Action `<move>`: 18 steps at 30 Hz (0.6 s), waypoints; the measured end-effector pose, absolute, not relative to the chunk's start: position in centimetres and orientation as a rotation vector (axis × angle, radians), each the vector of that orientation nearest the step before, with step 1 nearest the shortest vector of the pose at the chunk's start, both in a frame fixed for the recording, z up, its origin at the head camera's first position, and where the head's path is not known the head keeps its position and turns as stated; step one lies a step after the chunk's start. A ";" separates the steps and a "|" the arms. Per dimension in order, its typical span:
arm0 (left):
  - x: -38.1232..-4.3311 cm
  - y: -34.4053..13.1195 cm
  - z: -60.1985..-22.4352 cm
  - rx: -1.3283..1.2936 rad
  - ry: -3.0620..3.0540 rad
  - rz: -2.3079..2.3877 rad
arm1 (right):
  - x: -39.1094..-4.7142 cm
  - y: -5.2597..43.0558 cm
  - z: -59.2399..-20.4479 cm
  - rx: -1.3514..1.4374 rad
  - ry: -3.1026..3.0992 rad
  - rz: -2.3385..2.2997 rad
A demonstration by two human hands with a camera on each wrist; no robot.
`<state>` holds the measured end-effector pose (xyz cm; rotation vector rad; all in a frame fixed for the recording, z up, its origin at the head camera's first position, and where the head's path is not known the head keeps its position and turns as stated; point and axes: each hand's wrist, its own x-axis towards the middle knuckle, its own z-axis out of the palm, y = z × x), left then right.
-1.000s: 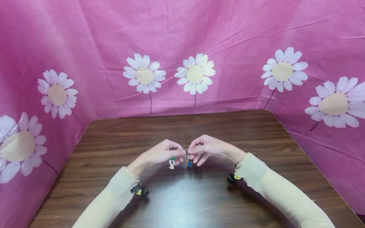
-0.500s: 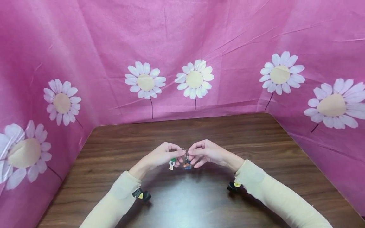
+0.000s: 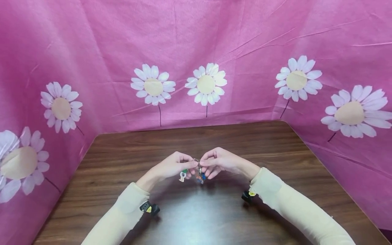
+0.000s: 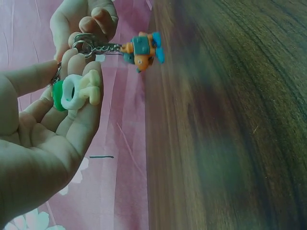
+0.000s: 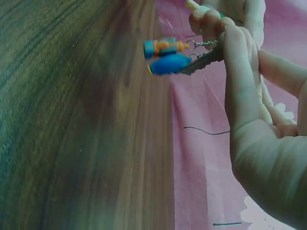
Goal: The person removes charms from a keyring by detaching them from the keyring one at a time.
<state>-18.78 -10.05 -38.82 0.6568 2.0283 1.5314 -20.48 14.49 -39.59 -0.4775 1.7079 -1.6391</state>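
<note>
Jointly, the left hand (image 3: pixel 175 165) and right hand (image 3: pixel 226 160) pinch a key ring (image 4: pixel 85 44) above the table (image 3: pixel 245 136).
A green-and-white charm (image 4: pixel 73 93) hangs by the left hand; an orange figure (image 4: pixel 142 50) and blue charm (image 5: pixel 170 64) dangle below the key ring.

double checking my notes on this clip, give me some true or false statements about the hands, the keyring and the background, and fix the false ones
1. The left hand and right hand meet at a keyring above the table. True.
2. An orange figure with blue feet is in view. True.
3. The orange figure lies on the table. False: it hangs on a chain.
4. A green-topped figure is by the left hand. True.
5. Both forearms are bare. False: pale sleeves cover them.
6. The background is plain blue. False: it is pink cloth with white flowers.
</note>
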 end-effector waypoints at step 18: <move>-18.9 -10.7 -38.7 0.599 1.990 1.627 | -19.8 13.8 -39.9 -0.375 1.635 -1.822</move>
